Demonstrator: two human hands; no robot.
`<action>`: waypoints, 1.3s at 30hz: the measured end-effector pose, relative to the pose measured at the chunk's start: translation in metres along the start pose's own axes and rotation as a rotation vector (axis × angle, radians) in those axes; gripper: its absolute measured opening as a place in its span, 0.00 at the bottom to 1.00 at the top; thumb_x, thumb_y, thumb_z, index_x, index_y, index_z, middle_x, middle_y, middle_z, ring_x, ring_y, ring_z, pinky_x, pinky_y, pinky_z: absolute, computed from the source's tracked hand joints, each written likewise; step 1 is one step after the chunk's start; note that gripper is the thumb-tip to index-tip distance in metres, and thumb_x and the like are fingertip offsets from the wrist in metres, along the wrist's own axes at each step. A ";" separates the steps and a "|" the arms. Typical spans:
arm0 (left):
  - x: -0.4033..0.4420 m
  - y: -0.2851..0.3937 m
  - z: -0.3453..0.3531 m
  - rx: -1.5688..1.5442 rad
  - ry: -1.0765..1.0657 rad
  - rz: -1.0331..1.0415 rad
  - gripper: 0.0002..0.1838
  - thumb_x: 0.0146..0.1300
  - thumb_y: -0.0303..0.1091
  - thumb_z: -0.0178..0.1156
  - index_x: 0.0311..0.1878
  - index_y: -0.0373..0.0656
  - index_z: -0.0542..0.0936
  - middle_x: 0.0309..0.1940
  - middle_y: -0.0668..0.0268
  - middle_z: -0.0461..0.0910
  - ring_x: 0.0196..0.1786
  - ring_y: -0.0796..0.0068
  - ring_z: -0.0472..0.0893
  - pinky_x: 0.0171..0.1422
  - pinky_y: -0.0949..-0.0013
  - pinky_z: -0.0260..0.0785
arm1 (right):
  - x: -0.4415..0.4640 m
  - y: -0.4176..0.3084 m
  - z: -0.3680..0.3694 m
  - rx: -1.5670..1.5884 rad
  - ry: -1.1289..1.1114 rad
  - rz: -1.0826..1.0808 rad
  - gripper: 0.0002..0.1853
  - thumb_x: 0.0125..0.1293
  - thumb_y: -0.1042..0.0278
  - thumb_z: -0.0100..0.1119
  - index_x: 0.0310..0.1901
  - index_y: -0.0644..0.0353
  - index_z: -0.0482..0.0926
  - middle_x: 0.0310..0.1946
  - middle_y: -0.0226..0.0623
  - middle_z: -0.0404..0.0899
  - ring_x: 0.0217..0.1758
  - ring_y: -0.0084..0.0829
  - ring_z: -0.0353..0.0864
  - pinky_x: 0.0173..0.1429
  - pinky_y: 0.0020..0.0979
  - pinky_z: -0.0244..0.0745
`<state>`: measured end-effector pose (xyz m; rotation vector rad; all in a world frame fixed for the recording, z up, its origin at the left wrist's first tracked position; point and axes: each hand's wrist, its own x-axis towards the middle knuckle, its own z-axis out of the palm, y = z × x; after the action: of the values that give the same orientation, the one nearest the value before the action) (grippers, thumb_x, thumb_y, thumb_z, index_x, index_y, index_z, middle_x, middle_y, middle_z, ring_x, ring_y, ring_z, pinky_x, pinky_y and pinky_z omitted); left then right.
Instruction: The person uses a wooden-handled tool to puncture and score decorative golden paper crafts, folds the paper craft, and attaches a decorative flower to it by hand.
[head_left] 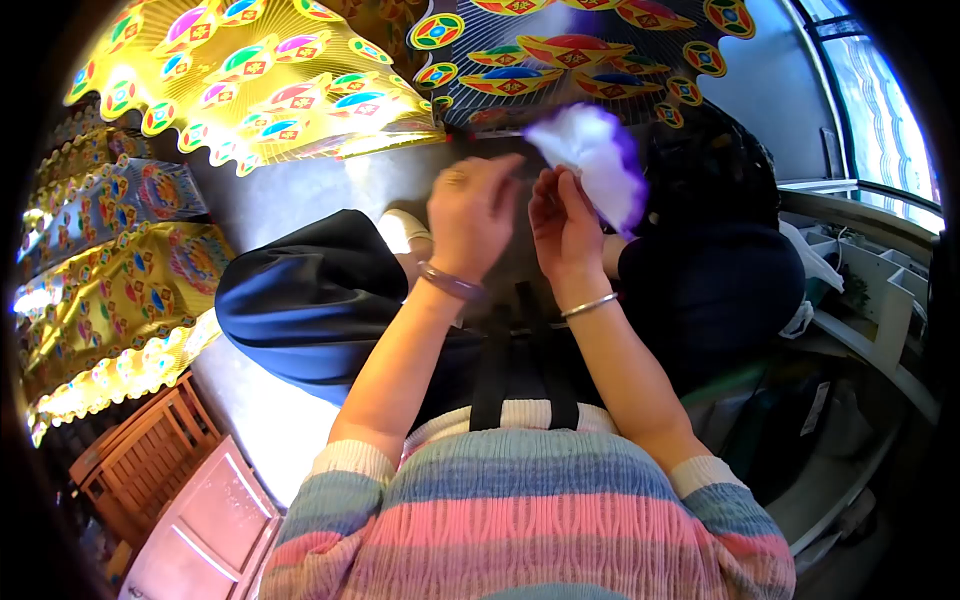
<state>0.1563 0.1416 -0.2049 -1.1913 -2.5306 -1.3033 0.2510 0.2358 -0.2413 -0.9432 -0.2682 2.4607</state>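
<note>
Purple-edged white ruffle (605,160) is showing just right of centre, in front of you. At far left, patterned gold sheets (130,290) are spreading in layers; next, your left hand (473,215) is hovering, fingers bent, too blurred to tell whether they're gripping anything; beside it, your right hand (570,230) is pinching the ruffle's lower edge.

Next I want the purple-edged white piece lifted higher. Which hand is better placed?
Right, I'd judge. The right hand already pinches the purple-edged white piece. The left hand is close by on its left, but blurred, and does not appear to hold the piece.
</note>
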 end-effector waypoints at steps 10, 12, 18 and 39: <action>0.028 -0.089 0.013 -0.232 0.257 -0.540 0.10 0.57 0.27 0.66 0.42 0.35 0.82 0.32 0.62 0.84 0.33 0.77 0.82 0.39 0.74 0.74 | 0.066 0.065 0.029 0.057 -0.006 0.042 0.09 0.64 0.71 0.61 0.45 0.53 0.75 0.43 0.33 0.82 0.49 0.32 0.81 0.51 0.27 0.78; 0.028 -0.092 0.016 -0.276 0.269 -0.548 0.08 0.57 0.26 0.65 0.40 0.35 0.82 0.31 0.63 0.84 0.31 0.80 0.82 0.39 0.75 0.73 | 0.072 0.074 0.030 0.056 -0.046 0.033 0.08 0.64 0.71 0.60 0.45 0.53 0.75 0.44 0.33 0.82 0.50 0.32 0.81 0.52 0.27 0.76; 0.028 -0.091 0.017 -0.339 0.274 -0.583 0.09 0.62 0.24 0.60 0.44 0.32 0.82 0.35 0.61 0.84 0.37 0.77 0.82 0.42 0.74 0.75 | 0.083 0.066 0.004 0.359 -0.539 0.237 0.07 0.65 0.73 0.58 0.43 0.52 0.78 0.46 0.33 0.82 0.51 0.38 0.80 0.53 0.34 0.75; 0.025 -0.096 0.022 -0.519 0.357 -0.581 0.07 0.61 0.22 0.62 0.42 0.34 0.83 0.31 0.69 0.82 0.31 0.87 0.74 0.36 0.82 0.67 | 0.155 0.094 -0.017 -0.315 -0.609 0.032 0.21 0.74 0.60 0.42 0.65 0.55 0.61 0.61 0.33 0.67 0.64 0.28 0.65 0.69 0.29 0.60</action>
<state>0.0820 0.1392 -0.2738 -0.1759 -2.4102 -2.1572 0.1280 0.2339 -0.3750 -0.2774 -0.8666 2.7270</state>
